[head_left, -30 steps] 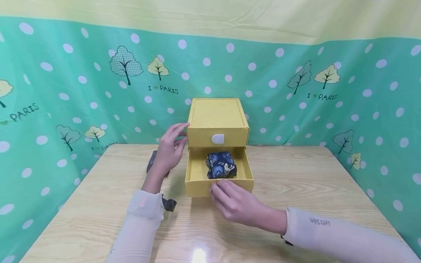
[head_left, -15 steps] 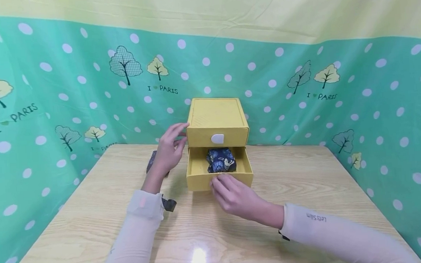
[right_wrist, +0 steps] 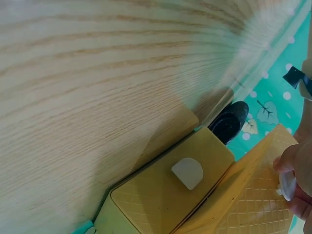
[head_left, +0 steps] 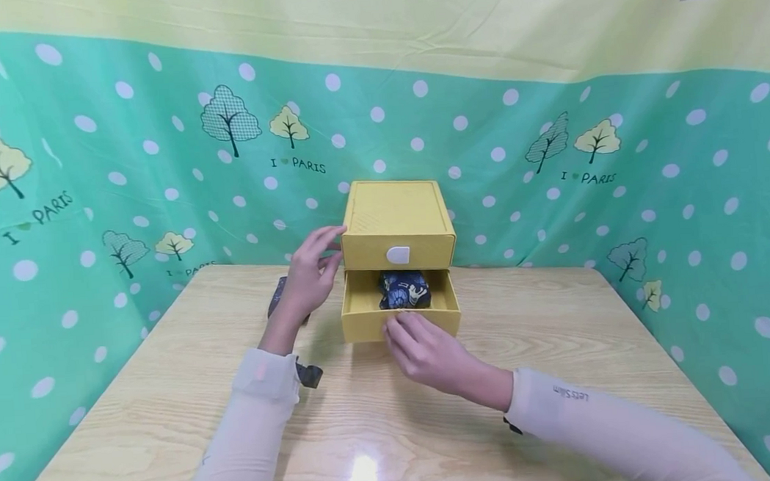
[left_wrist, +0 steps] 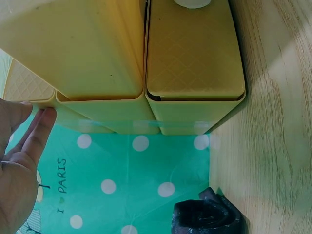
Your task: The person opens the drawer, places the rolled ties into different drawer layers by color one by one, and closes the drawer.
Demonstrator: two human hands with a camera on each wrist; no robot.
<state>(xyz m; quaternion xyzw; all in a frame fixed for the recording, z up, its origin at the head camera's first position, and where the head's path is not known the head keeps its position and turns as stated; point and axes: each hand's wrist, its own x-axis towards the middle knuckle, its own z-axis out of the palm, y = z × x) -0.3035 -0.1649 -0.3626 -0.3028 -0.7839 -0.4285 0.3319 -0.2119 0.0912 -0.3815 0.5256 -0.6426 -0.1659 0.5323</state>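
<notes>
A yellow drawer cabinet (head_left: 396, 207) stands at the back middle of the table. Its middle drawer (head_left: 364, 328) is part way out and holds a folded navy patterned cloth (head_left: 404, 291). My right hand (head_left: 432, 359) is at that drawer's front; in the right wrist view, thumb and fingers pinch its white pull tab (right_wrist: 287, 186). With fingers extended, my left hand (head_left: 312, 271) touches the cabinet's upper left side. The left wrist view shows these fingertips (left_wrist: 48, 114) at the cabinet's edge near the top drawer.
Beside the cabinet on the left lies another dark rolled cloth (head_left: 278, 295), partly behind my left forearm. The wooden table (head_left: 530, 334) reaches back to a green dotted curtain (head_left: 485, 153). The bottom drawer (left_wrist: 195, 53) is closed.
The middle drawer has slid inward toward the cabinet, carrying the navy cloth further under the top drawer. My right hand has moved forward with it; my left hand stays in place.
</notes>
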